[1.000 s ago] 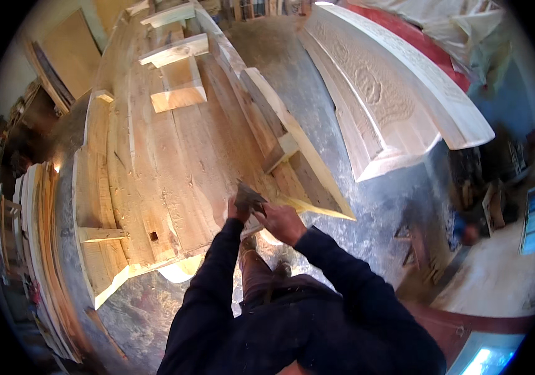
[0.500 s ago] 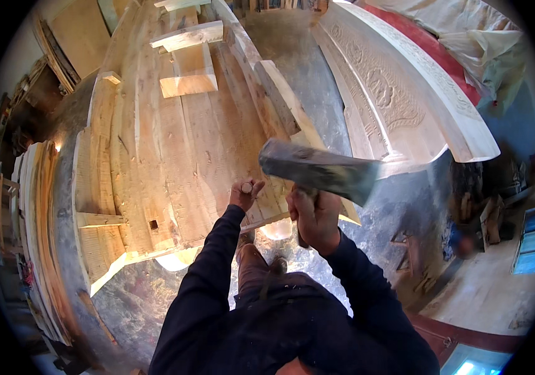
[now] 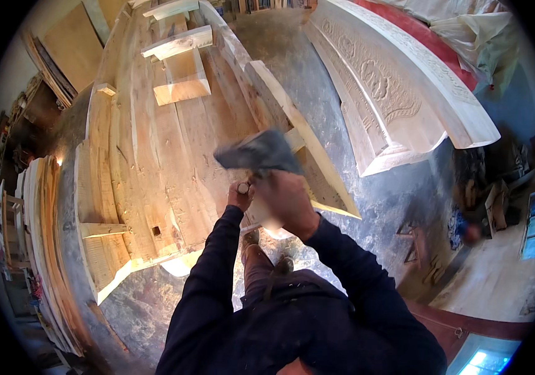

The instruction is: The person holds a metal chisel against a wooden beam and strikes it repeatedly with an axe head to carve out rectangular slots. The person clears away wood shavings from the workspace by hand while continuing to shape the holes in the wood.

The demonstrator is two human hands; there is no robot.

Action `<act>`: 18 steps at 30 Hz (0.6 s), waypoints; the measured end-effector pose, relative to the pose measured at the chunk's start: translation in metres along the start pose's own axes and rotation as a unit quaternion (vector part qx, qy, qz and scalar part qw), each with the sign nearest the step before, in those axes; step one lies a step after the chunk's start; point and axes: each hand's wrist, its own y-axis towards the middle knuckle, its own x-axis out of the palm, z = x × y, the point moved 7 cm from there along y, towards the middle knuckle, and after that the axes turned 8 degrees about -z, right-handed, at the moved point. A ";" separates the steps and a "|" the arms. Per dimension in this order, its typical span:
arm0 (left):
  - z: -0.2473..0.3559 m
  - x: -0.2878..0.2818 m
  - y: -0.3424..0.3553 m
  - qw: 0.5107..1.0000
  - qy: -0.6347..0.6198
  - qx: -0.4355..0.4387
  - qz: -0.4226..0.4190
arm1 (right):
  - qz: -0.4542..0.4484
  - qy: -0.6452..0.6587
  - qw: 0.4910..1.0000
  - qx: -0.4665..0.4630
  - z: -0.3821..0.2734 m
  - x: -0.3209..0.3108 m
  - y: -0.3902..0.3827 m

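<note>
Left hand (image 3: 240,199) clamps pale round-ended handle (image 3: 243,187); right hand (image 3: 287,203), three o'clock, grips dark wedge-headed metal tool (image 3: 262,152); stray blow could bruise left hand.

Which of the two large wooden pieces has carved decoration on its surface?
The pale wooden piece on the right: relief patterns run along it. The planked wooden piece on the left shows no such patterns.

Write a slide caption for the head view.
Right hand holds a blurred, dark-headed tool; left hand grips a round-ended handle over wooden planks.
</note>
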 end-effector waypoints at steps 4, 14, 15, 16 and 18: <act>-0.012 -0.005 -0.003 0.998 0.048 0.016 0.033 | 0.070 -0.006 0.997 -0.026 0.028 0.023 -0.021; 0.106 0.082 -0.095 0.951 0.266 0.154 0.024 | -0.059 -0.039 0.969 0.238 0.122 0.066 -0.142; 0.101 0.074 -0.093 0.950 0.278 0.143 0.012 | -0.052 -0.048 0.963 0.260 0.124 0.064 -0.147; 0.096 0.068 -0.092 0.948 0.289 0.132 -0.002 | -0.057 -0.044 0.963 0.260 0.126 0.064 -0.147; 0.097 0.059 -0.068 0.955 0.281 0.088 0.026 | -0.061 -0.044 0.961 0.267 0.120 0.053 -0.137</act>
